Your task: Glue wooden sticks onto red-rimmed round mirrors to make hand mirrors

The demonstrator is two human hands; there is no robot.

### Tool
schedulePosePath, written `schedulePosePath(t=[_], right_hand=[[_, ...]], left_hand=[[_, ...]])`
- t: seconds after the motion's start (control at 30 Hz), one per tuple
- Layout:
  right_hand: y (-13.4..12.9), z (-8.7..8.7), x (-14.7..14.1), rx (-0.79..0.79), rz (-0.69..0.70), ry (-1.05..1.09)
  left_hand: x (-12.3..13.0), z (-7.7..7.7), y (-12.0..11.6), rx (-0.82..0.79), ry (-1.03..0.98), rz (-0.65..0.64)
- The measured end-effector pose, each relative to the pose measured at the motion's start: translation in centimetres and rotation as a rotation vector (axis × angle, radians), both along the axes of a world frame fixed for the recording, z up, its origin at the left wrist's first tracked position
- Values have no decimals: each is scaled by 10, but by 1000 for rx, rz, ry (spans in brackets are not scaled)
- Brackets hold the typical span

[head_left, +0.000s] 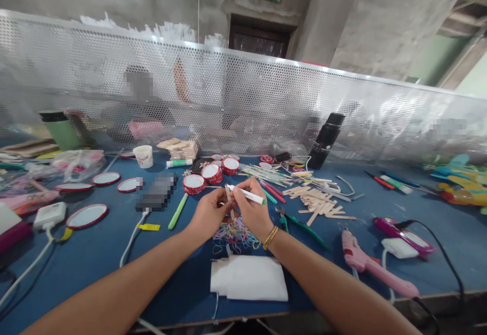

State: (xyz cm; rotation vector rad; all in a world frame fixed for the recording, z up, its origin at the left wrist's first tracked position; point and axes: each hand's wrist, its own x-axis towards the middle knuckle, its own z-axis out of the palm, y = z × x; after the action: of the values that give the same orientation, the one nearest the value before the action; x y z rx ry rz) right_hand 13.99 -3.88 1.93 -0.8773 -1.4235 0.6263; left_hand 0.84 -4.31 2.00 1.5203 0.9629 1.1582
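Note:
In the head view, my right hand (252,214) is closed on a white marker (250,196) with a green end. Its tip points left, against or very near a flat wooden craft stick (228,193). That stick stands roughly upright, pinched in the fingers of my left hand (210,210). Just below both hands lies a tangle of colourful rubber bands (236,234). Nearer the table's front edge is a folded white cloth or bag (249,278). A pile of loose craft sticks (317,204) is spread to the right of my hands.
Right of my arms lie green-handled pliers (306,229), a pink glue gun (371,264) and a corded purple tool (405,237). Left are a phone (157,192) on a cable, a green pen (177,211) and red-rimmed discs (87,216). A perforated metal screen (213,96) closes the back.

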Motion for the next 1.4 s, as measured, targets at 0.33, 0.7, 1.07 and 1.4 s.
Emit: schedulePosePath(t=[0.33,0.7,1.07,1.4], right_hand=[[-1,1,0,0,-48,24],[-1,1,-1,-31,-21,28],[-2,1,-1,-29,13,30],[-2,1,-2,-6,0,-19]], left_hand=[[1,5,-2,-40,-34,7],[2,5,-2,-53,-43,13],[3,11,-5,-99,-63,29],[2,7,-5,-74,-62,38]])
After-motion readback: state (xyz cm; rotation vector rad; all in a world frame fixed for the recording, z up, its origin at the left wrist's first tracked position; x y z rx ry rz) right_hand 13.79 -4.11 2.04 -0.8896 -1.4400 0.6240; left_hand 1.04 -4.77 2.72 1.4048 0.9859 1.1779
